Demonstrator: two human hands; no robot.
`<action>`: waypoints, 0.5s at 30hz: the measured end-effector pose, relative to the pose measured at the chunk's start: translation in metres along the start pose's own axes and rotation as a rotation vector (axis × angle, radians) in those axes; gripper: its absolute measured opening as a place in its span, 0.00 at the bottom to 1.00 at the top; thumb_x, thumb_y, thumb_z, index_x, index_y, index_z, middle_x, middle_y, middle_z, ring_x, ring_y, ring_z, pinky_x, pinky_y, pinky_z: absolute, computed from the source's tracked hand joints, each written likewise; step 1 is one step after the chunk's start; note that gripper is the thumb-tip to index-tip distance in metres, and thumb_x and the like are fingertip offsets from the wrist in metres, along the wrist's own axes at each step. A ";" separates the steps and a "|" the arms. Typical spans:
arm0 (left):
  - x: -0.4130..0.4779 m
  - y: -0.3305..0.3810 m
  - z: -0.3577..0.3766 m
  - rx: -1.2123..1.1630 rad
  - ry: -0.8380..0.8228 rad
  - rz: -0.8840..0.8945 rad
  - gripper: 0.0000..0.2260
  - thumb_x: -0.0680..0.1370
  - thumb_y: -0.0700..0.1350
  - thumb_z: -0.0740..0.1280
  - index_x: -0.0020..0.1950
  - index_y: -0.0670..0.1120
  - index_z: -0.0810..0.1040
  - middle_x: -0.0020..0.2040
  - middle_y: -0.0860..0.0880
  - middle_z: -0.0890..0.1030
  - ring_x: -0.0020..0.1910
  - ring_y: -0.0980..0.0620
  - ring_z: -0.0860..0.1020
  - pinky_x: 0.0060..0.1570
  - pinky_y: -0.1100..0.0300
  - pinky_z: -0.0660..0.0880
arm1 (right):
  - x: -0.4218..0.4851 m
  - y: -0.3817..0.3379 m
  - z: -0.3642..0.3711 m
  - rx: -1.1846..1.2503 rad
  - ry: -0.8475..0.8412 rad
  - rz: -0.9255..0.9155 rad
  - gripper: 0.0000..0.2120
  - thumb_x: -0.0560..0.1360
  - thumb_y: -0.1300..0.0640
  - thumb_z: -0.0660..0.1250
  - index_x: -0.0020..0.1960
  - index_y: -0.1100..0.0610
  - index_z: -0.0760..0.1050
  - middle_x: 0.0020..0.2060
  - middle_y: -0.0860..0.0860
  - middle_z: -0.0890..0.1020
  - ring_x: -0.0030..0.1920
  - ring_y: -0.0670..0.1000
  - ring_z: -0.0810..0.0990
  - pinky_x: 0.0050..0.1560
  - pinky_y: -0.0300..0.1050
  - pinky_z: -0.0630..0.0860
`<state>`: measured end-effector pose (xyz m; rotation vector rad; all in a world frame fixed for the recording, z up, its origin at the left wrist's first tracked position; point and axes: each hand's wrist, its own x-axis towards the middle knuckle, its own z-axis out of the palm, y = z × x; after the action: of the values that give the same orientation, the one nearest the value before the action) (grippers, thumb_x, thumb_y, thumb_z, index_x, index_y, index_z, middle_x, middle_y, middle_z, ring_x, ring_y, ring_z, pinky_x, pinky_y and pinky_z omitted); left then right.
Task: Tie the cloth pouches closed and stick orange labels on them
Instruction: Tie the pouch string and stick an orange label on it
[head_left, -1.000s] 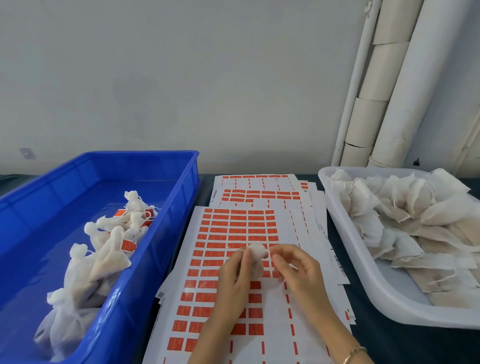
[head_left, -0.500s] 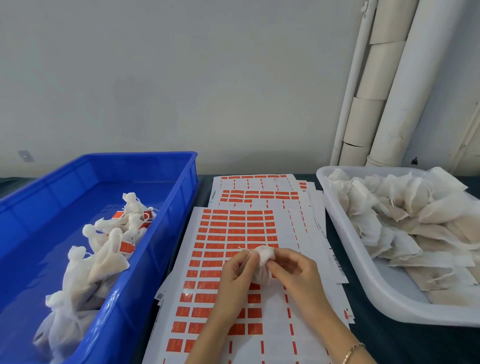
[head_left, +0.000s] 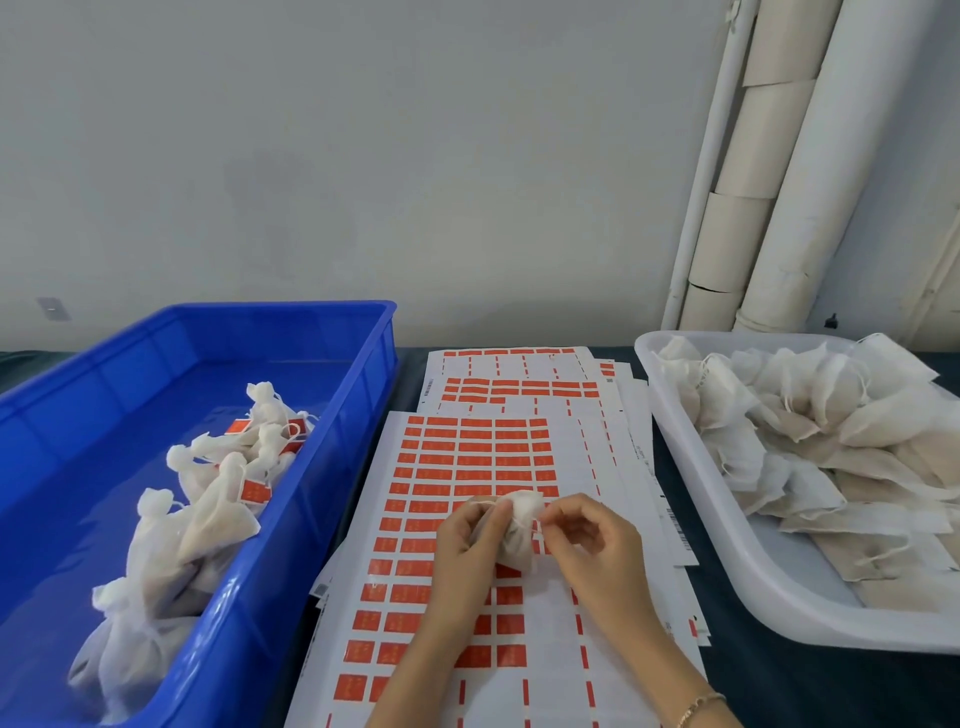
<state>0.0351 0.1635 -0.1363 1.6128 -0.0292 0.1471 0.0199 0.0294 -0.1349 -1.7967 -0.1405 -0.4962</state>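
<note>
Pouch (head_left: 519, 535) looks soft, light and squishy, so the gathered neck is the spot to grab. It's held just above the orange label sheets (head_left: 467, 457), left hand (head_left: 462, 551) curled round its body, right hand (head_left: 592, 540) pinching at the neck. Dark surface (head_left: 779, 691), blue bin (head_left: 311, 493) of tied ones left, white tray (head_left: 769, 571) of flat ones right, pale wall (head_left: 363, 156) and pipes (head_left: 779, 182) behind.

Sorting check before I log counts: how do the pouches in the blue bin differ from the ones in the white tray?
In the blue bin, the tied pouches are cinched at the neck and bunched; in the white tray, the loose pouches lie flat, tops unclosed. Several tied pouches carry orange labels; no label shows on the loose pouches. Both are off-white cloth with drawstrings.
</note>
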 end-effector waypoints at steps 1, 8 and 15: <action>0.000 0.001 0.000 -0.007 -0.003 0.007 0.07 0.78 0.48 0.65 0.45 0.48 0.80 0.38 0.53 0.81 0.39 0.57 0.79 0.39 0.70 0.76 | -0.001 -0.001 0.001 -0.036 0.015 -0.032 0.11 0.71 0.65 0.73 0.41 0.48 0.80 0.39 0.41 0.83 0.45 0.43 0.81 0.44 0.32 0.78; -0.003 0.005 -0.001 -0.038 -0.029 0.042 0.06 0.77 0.45 0.66 0.43 0.50 0.82 0.38 0.55 0.83 0.41 0.57 0.81 0.40 0.70 0.76 | -0.003 0.001 0.003 -0.296 0.067 -0.238 0.10 0.66 0.68 0.76 0.45 0.57 0.84 0.40 0.45 0.81 0.38 0.42 0.79 0.42 0.25 0.75; -0.004 0.007 -0.002 -0.092 -0.068 0.055 0.04 0.75 0.45 0.70 0.49 0.49 0.80 0.46 0.52 0.83 0.48 0.53 0.81 0.45 0.61 0.80 | -0.004 0.000 0.002 -0.350 0.058 -0.297 0.10 0.66 0.69 0.76 0.46 0.60 0.84 0.42 0.49 0.82 0.43 0.42 0.80 0.47 0.25 0.74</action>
<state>0.0304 0.1650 -0.1298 1.5249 -0.1312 0.1322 0.0170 0.0316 -0.1365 -2.1125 -0.2974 -0.8243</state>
